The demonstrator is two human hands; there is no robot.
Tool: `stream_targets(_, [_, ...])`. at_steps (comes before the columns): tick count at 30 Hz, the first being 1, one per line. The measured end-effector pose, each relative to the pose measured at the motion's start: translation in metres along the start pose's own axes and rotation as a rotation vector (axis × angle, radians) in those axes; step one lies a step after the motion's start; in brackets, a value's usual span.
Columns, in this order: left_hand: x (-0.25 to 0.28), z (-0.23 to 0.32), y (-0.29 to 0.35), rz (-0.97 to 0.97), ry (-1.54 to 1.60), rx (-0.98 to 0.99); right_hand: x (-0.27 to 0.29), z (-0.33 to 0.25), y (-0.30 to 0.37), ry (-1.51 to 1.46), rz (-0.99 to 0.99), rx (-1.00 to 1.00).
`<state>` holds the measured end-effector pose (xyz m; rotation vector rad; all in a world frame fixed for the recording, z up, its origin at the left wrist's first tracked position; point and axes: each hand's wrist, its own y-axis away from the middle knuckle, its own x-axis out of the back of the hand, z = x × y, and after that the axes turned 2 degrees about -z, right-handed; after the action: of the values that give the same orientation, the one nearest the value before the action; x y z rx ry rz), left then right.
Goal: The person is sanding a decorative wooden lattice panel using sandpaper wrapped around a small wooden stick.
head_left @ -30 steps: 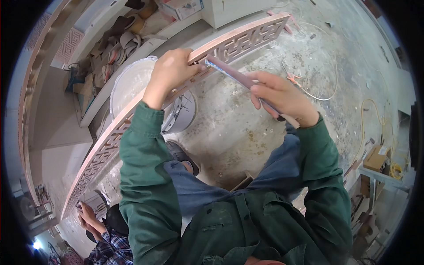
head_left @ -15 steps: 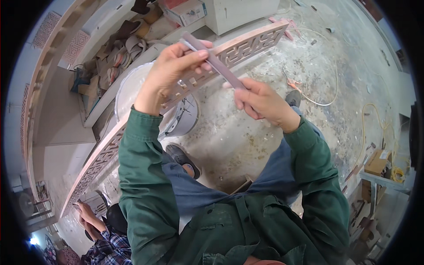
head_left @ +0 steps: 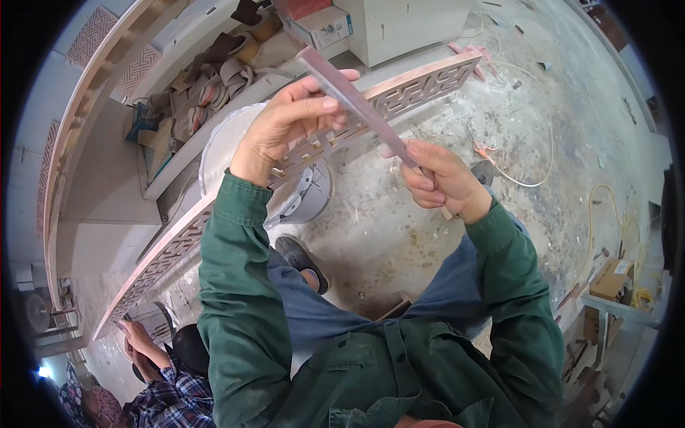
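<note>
A long, flat stick (head_left: 357,103) faced with mauve, sandpaper-like material slants in front of me. My right hand (head_left: 444,177) is closed round its lower end. Beside its upper part my left hand (head_left: 289,118) has its fingers apart, some of them passing behind the stick; whether they touch it I cannot tell. Beyond both hands runs a long lattice panel (head_left: 421,71) with cut-out openings, stretching from the lower left to the upper right. It passes over a pale round bucket (head_left: 314,200).
At the lower left a person in a plaid sleeve (head_left: 189,381) has hands at the panel's far end. Tools and scraps (head_left: 207,96) fill a shelf at the upper left. An orange-ended hose (head_left: 524,184) lies on the floor; a cardboard box (head_left: 611,278) sits at right.
My left hand has loosened its grip and its fingers have spread from the stick. My right hand has moved slightly right and down, with the stick still in it.
</note>
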<state>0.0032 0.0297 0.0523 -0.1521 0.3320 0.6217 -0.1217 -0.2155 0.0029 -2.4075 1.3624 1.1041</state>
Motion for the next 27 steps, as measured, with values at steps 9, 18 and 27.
stream_targets(9, [-0.019, -0.002, -0.005, 0.132, -0.102, 0.073, -0.01, 0.0, -0.004, 0.081, 0.201, 0.059])
stream_targets(18, [-0.021, -0.013, -0.009, 0.381, -0.176, 0.04, -0.001, 0.001, -0.003, -0.029, 0.053, -0.001])
stream_targets(27, [-0.022, -0.016, -0.009, 0.497, -0.272, 0.024, -0.01, 0.001, 0.0, 0.359, 0.261, 0.033])
